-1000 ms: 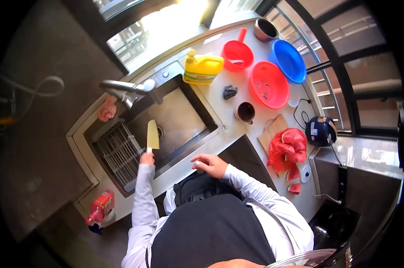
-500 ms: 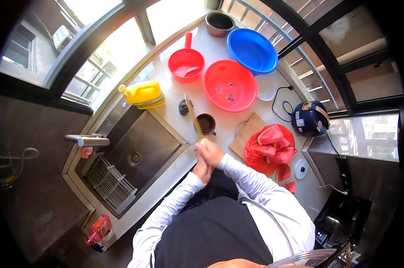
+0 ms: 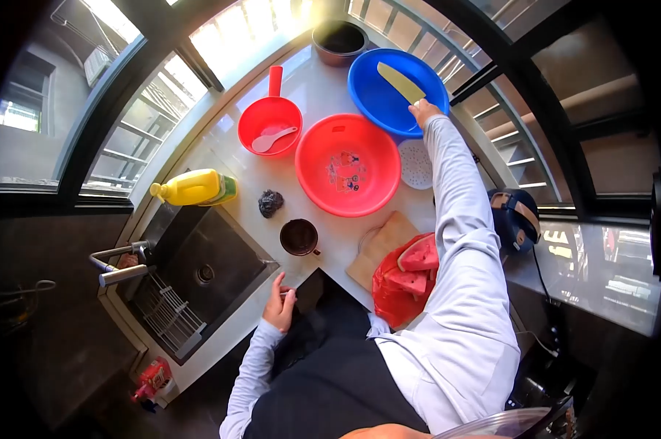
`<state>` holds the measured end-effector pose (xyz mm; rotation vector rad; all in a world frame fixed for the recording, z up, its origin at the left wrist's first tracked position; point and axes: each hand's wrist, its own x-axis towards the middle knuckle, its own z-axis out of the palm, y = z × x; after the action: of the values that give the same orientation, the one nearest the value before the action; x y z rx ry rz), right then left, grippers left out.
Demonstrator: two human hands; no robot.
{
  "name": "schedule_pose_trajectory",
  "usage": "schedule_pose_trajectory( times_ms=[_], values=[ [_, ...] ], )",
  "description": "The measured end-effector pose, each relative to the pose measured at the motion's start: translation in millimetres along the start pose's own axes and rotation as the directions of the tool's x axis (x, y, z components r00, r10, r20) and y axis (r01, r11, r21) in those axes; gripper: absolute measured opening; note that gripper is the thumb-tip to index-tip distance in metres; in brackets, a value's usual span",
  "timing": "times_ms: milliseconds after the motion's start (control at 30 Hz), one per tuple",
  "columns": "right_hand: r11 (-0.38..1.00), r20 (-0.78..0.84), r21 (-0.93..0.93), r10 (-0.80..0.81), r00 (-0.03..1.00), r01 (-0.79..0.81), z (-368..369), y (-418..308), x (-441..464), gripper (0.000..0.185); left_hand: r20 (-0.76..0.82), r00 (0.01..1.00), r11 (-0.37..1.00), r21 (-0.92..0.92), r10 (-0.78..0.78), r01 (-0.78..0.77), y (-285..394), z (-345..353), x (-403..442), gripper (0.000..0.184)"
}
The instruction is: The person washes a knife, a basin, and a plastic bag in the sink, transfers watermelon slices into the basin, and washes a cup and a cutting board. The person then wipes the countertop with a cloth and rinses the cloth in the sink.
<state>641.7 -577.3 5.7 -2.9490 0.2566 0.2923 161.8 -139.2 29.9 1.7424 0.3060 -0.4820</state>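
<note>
My right hand [image 3: 427, 111] reaches far forward and grips a kitchen knife [image 3: 401, 83] by its handle. The broad, yellowish blade is over the blue basin [image 3: 370, 110], its tip pointing up and left. Whether it touches the basin I cannot tell. My left hand [image 3: 278, 307] is near the counter's front edge, below a dark brown mug [image 3: 299, 237]; its fingers are partly bent and apart, with nothing clearly in them. Under my right forearm, watermelon pieces [image 3: 411, 271] lie in a red plastic bag [image 3: 389, 301] beside a wooden cutting board [image 3: 367, 257], all partly hidden.
A red basin [image 3: 319, 179] stands mid-counter. Around it are a red dipper [image 3: 246, 121] with a pale spoon, a yellow jug [image 3: 195, 188], crumpled dark scouring wool [image 3: 270, 203], a white perforated plate [image 3: 417, 164], and a dark pot [image 3: 337, 45]. The sink [image 3: 231, 249] is left, a rice cooker [image 3: 512, 223] right.
My hands have moved apart. The right one has carried the knife forward over the blue basin, while the left has shifted left and down. My view has shifted too.
</note>
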Motion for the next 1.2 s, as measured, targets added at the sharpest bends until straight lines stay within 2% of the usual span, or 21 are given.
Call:
schedule_pose_trajectory(
  times_ms=[133,433,533,667,833,933,967,1100,1200],
  values=[
    [0.987,0.052,0.005,0.161,0.986,-0.162,21.5,-8.1,21.8,0.048,-0.08,0.993,0.995,-0.039,-0.092,0.089,4.9,-2.7,-4.0,0.053],
    [0.966,0.178,-0.041,0.258,0.95,-0.255,33.9,-30.9,43.0,0.051,-0.129,0.987,0.995,-0.006,-0.098,0.098,23.4,2.9,10.0,0.051],
    [0.955,0.153,0.036,0.287,0.946,-0.296,32.1,-37.5,34.1,0.05,-0.123,0.986,0.994,-0.019,-0.111,0.11,23.2,3.3,11.1,0.052],
    [0.967,0.165,-0.02,0.254,0.953,-0.255,27.1,-27.8,38.9,0.05,-0.109,0.988,0.993,-0.044,-0.113,0.108,11.5,3.9,10.1,0.052],
    [0.992,0.217,-0.125,0.005,0.976,0.023,25.3,8.3,49.8,0.048,-0.103,0.988,0.994,-0.011,-0.114,0.113,6.9,6.5,9.1,0.055],
    [0.976,0.283,-0.192,-0.044,0.958,0.101,14.4,15.9,56.6,0.051,-0.094,0.988,0.992,-0.002,-0.123,0.124,10.3,10.5,8.7,0.055],
    [0.984,0.274,-0.161,-0.032,0.961,0.079,14.4,15.3,57.3,0.05,-0.091,0.989,0.993,0.005,-0.116,0.116,11.1,12.1,8.7,0.055],
    [0.942,0.225,-0.315,-0.043,0.973,0.115,-7.3,-2.0,46.0,0.045,-0.07,0.986,0.988,0.015,-0.151,0.153,12.9,14.7,9.0,0.057],
    [0.933,0.177,-0.35,-0.024,0.984,0.086,-1.5,1.5,52.9,0.044,-0.078,0.983,0.986,0.022,-0.165,0.168,17.8,15.0,8.5,0.056]
  ],
)
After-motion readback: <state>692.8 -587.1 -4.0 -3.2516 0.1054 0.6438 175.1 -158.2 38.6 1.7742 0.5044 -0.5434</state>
